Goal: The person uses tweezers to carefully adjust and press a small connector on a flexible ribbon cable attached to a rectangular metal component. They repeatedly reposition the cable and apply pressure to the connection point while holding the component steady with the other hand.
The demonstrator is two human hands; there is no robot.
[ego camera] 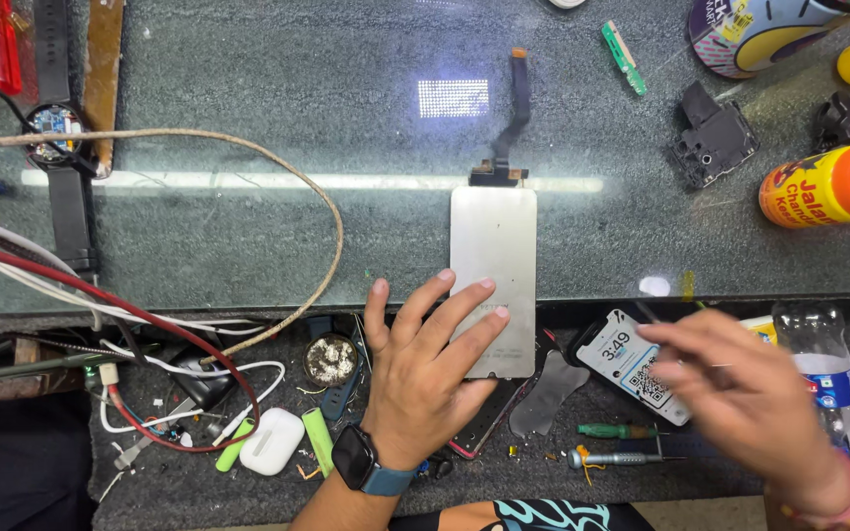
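A phone screen panel (492,246) lies face down with its silver back up, half on the glass counter (346,88), its black flex cable (516,108) running away from me. My left hand (425,364) rests flat on the panel's near end, fingers spread, a smartwatch on the wrist. My right hand (740,393) is blurred at the lower right, fingers pinched on a thin dark tool (647,313) whose tip sits above a lit phone (632,366). Under the panel a phone frame (489,418) shows its red edge.
Two screwdrivers (622,444) lie near the phone. A white earbud case (273,441), green cells, tangled cables (150,334) and a round tin (331,360) crowd the lower left. A wristwatch (56,128) lies at far left; orange bottles (828,185), black parts (712,138) and a clear bottle (819,354) at right.
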